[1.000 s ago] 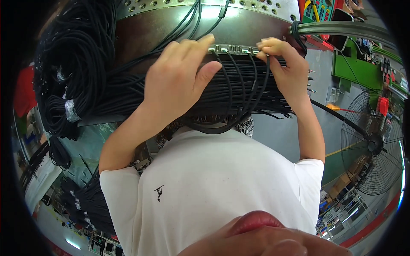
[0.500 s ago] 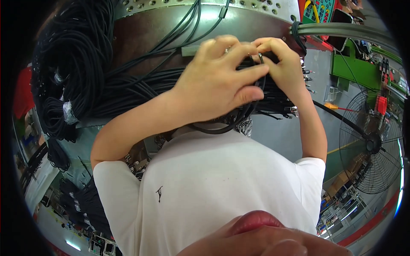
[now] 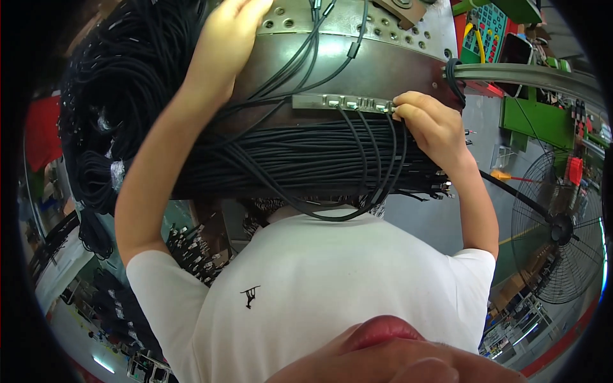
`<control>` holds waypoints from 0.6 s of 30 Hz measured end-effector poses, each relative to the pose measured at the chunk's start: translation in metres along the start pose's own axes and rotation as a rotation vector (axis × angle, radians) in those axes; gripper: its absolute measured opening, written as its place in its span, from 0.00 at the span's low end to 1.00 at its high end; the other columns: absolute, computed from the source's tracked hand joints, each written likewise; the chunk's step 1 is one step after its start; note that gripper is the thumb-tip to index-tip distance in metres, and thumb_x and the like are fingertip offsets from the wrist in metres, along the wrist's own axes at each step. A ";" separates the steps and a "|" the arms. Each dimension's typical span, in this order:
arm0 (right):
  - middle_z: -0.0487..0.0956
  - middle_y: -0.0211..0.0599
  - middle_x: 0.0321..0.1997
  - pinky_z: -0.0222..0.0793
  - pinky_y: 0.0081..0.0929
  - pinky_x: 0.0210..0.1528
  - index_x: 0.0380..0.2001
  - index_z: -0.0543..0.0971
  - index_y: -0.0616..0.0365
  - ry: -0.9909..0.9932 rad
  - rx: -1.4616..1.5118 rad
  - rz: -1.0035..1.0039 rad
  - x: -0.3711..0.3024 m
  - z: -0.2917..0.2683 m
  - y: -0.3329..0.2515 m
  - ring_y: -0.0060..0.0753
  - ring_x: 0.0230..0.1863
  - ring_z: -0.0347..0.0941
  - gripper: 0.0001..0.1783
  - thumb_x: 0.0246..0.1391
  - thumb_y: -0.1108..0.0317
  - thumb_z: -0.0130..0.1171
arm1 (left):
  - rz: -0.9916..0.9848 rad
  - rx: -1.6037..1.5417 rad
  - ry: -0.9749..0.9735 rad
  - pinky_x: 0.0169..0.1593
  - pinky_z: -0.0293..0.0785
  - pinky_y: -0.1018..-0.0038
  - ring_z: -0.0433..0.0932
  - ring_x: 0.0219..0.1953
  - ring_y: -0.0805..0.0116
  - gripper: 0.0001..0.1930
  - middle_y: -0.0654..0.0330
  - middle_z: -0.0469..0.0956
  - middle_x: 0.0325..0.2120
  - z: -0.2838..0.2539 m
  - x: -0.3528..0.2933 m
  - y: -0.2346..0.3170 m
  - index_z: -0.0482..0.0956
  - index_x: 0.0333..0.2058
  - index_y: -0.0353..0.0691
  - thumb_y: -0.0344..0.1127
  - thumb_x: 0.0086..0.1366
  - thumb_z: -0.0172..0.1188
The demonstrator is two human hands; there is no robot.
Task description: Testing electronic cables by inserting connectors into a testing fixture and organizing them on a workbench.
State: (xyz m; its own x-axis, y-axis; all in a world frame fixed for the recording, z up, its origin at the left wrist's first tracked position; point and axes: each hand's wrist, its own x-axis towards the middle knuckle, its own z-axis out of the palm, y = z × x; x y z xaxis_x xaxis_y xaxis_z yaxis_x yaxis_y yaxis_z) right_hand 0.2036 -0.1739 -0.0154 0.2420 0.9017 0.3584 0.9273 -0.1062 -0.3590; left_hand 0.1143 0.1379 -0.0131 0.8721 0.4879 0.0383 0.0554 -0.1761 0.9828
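Observation:
A narrow metal strip fixture lies on the brown machine ledge, with small metal connectors seated along it. Black cables run from these connectors, loop down near my shirt and go back left over a thick bundle of black cables. At the strip's right end, my right hand pinches a cable connector between thumb and fingers. My left hand reaches up past the ledge beside a perforated metal plate; the upper edge cuts off its fingertips, so its grip is hidden.
Big coils of black cable hang at the left. A curved metal rail and a green control panel stand at the upper right. A floor fan is at the right. More cables with clamps cross the ledge.
My left hand has left the strip and moved up and left to the perforated plate, uncovering the connectors. My right hand stays at the strip's right end, slightly lower in view.

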 end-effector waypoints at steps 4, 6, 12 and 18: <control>0.80 0.34 0.38 0.76 0.29 0.37 0.32 0.77 0.60 0.007 0.101 0.079 0.005 -0.003 -0.004 0.38 0.37 0.79 0.10 0.44 0.78 0.65 | -0.457 -0.795 -0.384 0.50 0.75 0.69 0.78 0.42 0.67 0.19 0.54 0.79 0.43 0.045 0.057 -0.019 0.71 0.54 0.32 0.40 0.71 0.54; 0.80 0.37 0.38 0.76 0.28 0.40 0.32 0.76 0.61 -0.203 0.224 0.260 0.014 -0.014 0.000 0.40 0.38 0.79 0.08 0.48 0.77 0.64 | -0.444 -0.915 -0.468 0.44 0.76 0.71 0.77 0.37 0.69 0.16 0.57 0.78 0.38 0.054 0.048 -0.022 0.74 0.49 0.33 0.40 0.72 0.53; 0.82 0.41 0.31 0.71 0.35 0.38 0.35 0.82 0.58 -0.054 0.271 0.504 0.141 -0.028 0.066 0.36 0.33 0.78 0.14 0.61 0.58 0.58 | -0.519 -0.779 -0.417 0.25 0.75 0.74 0.73 0.19 0.69 0.15 0.63 0.74 0.20 0.065 0.044 -0.007 0.78 0.37 0.38 0.43 0.74 0.51; 0.78 0.45 0.52 0.69 0.31 0.53 0.51 0.75 0.61 0.716 -0.086 0.403 0.200 0.068 0.157 0.38 0.51 0.73 0.21 0.62 0.57 0.58 | -0.453 -1.262 -0.805 0.38 0.79 0.68 0.78 0.33 0.65 0.16 0.58 0.78 0.32 0.053 0.054 -0.031 0.76 0.43 0.37 0.44 0.75 0.46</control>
State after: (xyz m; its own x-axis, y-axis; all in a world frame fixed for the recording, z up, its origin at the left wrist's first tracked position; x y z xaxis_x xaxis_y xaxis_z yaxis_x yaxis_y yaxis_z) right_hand 0.3779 0.0180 -0.0588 0.6573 0.3052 0.6891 0.7420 -0.4223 -0.5207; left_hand 0.1858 0.1242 -0.0511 0.9399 -0.3414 0.0108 0.3071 0.8584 0.4109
